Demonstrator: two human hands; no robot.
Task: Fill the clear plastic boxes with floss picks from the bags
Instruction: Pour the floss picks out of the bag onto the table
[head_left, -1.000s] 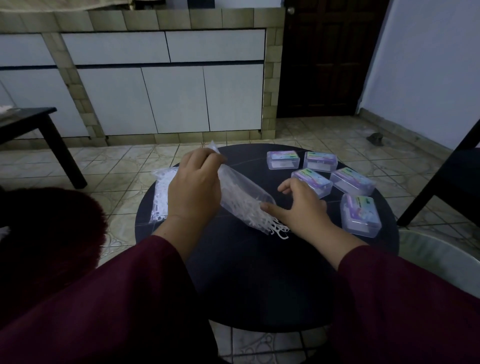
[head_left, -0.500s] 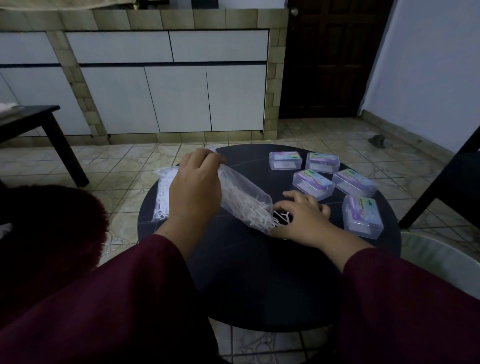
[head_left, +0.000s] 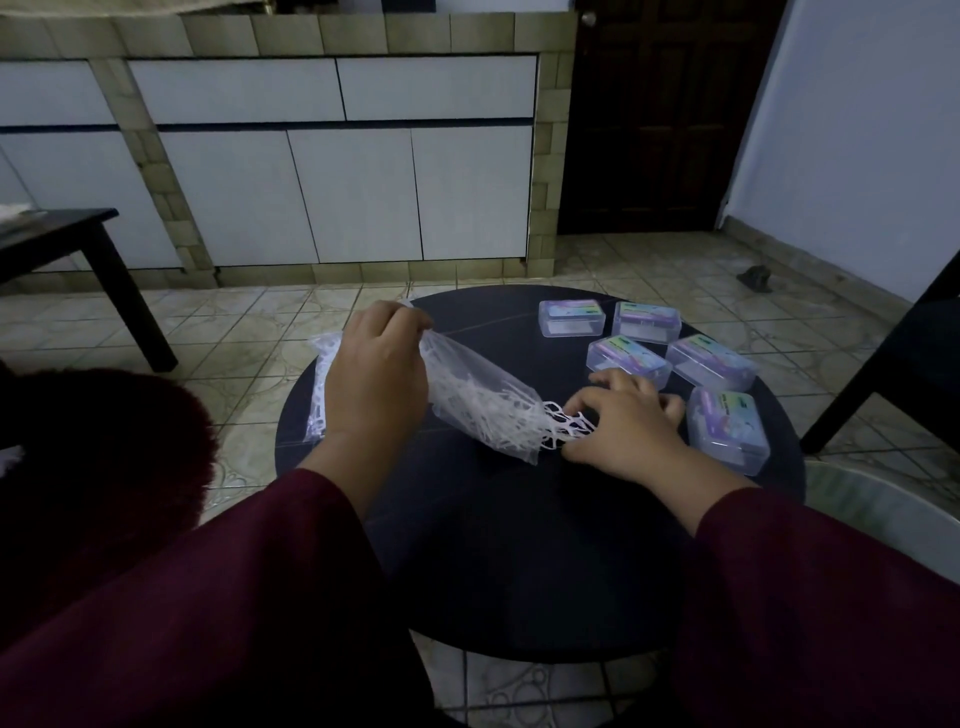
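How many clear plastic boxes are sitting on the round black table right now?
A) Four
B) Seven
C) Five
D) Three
C: five lidded boxes lie on the table to the person's right, two at the far edge, two in the middle and one nearest, beside the right hand.

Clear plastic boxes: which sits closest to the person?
The clear plastic box at the round black table's right edge, beside the right hand; the others lie farther back.
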